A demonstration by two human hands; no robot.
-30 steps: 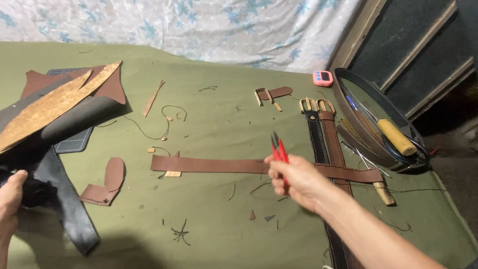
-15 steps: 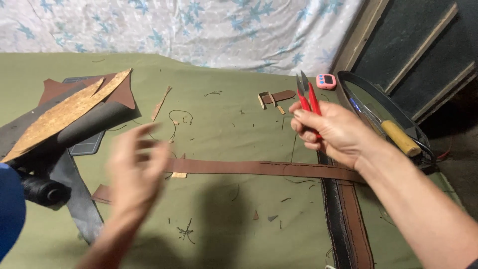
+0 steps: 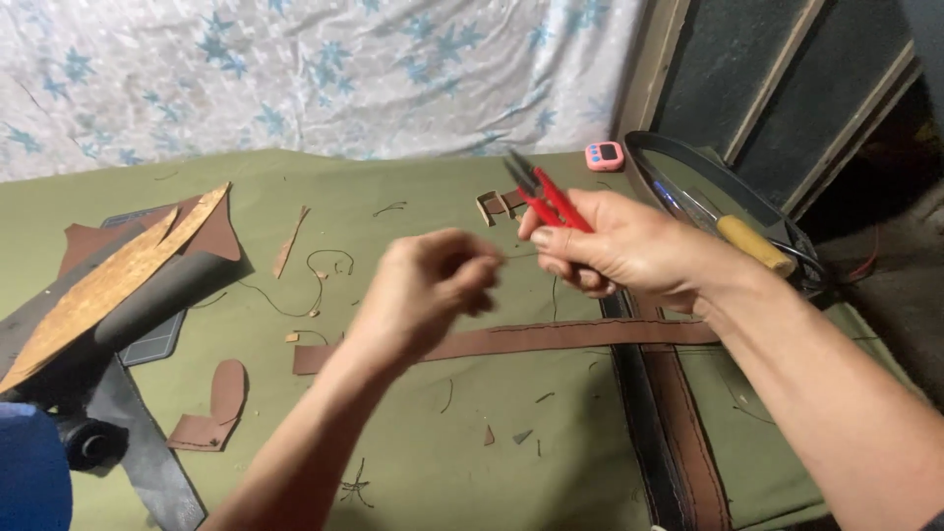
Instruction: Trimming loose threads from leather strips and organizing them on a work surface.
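At frame centre the right hand (image 3: pixel 615 246) grips red thread snips (image 3: pixel 543 193), blades pointing up and clear. The left hand (image 3: pixel 428 285) pinches what looks like a thin thread (image 3: pixel 519 257), taut between both hands above the brown leather strap (image 3: pixel 551 337).

Snips (image 3: pixel 547 198): red glossy plastic grips, dark metal blades w/ dull sheen. I see matt olive cloth over the counter (image 3: pixel 413 462), slightly creased. Long strap (image 3: pixel 551 337): brown leather, matt, smooth, w/ darker edges. Curved offcut (image 3: pixel 208 418): same brown leather, matt. Big sheet (image 3: pixel 108 280): tan, rough, fibrous-looking face. Roll under it (image 3: pixel 162 295): dark grey, smooth, low sheen. Tool in tray (image 3: pixel 755 245): yellowish wood handle, semi-gloss. Backdrop (image 3: pixel 324 74): thin printed cloth, wrinkled.
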